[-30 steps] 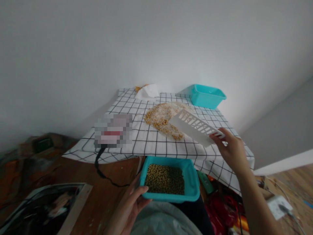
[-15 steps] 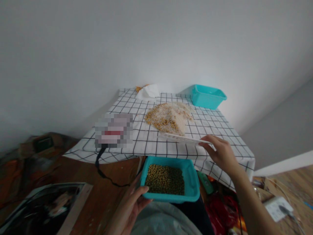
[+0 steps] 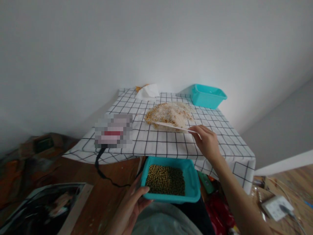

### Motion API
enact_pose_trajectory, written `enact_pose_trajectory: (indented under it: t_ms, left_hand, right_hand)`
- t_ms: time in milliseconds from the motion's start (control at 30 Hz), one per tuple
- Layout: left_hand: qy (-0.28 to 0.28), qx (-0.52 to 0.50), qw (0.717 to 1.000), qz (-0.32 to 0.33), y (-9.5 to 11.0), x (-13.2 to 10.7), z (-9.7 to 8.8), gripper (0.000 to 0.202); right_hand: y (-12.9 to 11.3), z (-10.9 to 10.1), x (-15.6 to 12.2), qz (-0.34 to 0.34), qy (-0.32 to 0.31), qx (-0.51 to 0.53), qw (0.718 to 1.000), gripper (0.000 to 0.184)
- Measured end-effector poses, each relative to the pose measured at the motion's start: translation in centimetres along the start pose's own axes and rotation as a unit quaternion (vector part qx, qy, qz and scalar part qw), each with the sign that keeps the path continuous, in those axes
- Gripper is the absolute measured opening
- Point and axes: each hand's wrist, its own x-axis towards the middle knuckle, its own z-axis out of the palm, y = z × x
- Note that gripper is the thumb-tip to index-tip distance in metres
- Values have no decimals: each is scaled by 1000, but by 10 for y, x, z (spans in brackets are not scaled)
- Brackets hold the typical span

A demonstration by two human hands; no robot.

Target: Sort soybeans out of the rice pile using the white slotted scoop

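Just below the front edge of the table [image 3: 144,143], lower center, gripping one teal bin [image 3: 192,179] of beans [image 3: 166,179] in the curled left hand [image 3: 135,204]. Above, center frame, pinching one white sheet [image 3: 171,126] in the nearly closed right hand [image 3: 206,140] at one grain heap [image 3: 168,112], with bare cloth [image 3: 226,132] rightward. Counting one more bin [image 3: 206,99], upper right.

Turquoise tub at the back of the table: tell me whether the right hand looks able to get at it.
Probably yes: only checked cloth shows between the right hand and the back tub. But that hand grips a thin white piece, which it would likely need to release first.
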Motion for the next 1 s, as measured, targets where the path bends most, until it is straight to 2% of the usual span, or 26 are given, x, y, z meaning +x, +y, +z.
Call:
enact_pose_trajectory:
  t_ms: [200, 400, 533, 667, 1000]
  left_hand:
    - [11, -3, 1000, -7, -4, 5, -2, 66]
    - [14, -15, 1000, -13, -1, 1, 1, 64]
    - [6, -23, 1000, -9, 2, -4, 1, 59]
    - [12, -35, 999, -13, 2, -4, 2, 58]
    - [22, -37, 999, -15, 4, -6, 6, 50]
  right_hand:
    - [12, 9, 28, 44, 28, -15, 999, 26]
    - [15, 15, 31, 9, -31, 15, 999, 22]
    - [10, 5, 19, -20, -57, 44, 997, 22]
    - [9, -9, 10, -30, -57, 61, 996, 22]
    - [4, -42, -7, 30, 38, 46, 998, 12]
